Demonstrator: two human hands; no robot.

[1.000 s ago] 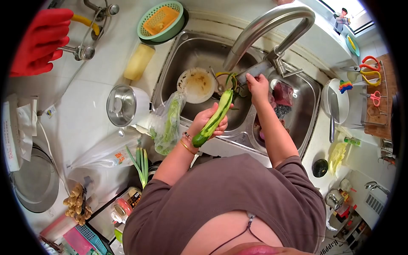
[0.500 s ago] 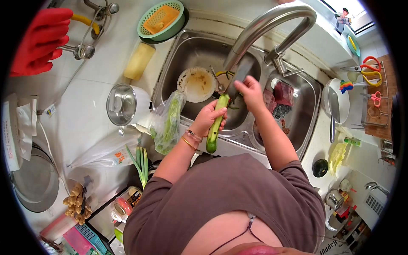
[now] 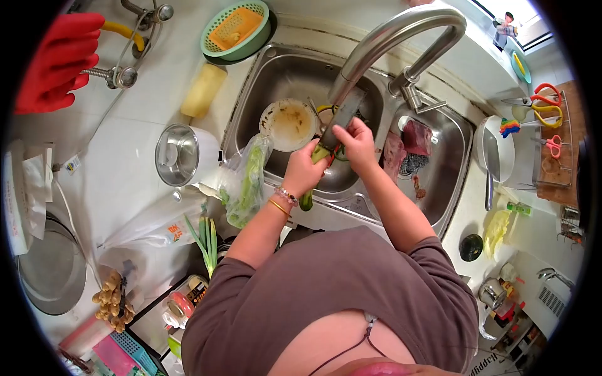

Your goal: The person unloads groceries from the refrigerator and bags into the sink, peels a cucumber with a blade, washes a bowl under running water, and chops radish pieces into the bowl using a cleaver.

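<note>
Over the left sink basin (image 3: 276, 72), my left hand (image 3: 302, 170) grips a partly peeled green cucumber (image 3: 306, 200), which points almost straight up and down. Only its lower end and a bit of its top show past my fingers. My right hand (image 3: 356, 145) holds a broad grey knife (image 3: 343, 116) with the blade laid against the cucumber's upper end. Both hands touch each other above the basin, just under the faucet spout (image 3: 401, 28).
A dirty plate (image 3: 288, 124) lies in the left basin; red meat (image 3: 417, 136) sits in the right one. A bag of greens (image 3: 248, 182), a steel pot (image 3: 179, 155) and green onions (image 3: 207, 241) are on the left counter. Scissors (image 3: 545, 103) hang at right.
My right hand came back from the faucet area with the knife to the cucumber's top. My left hand turned the cucumber from slanted to nearly upright and drew it left.
</note>
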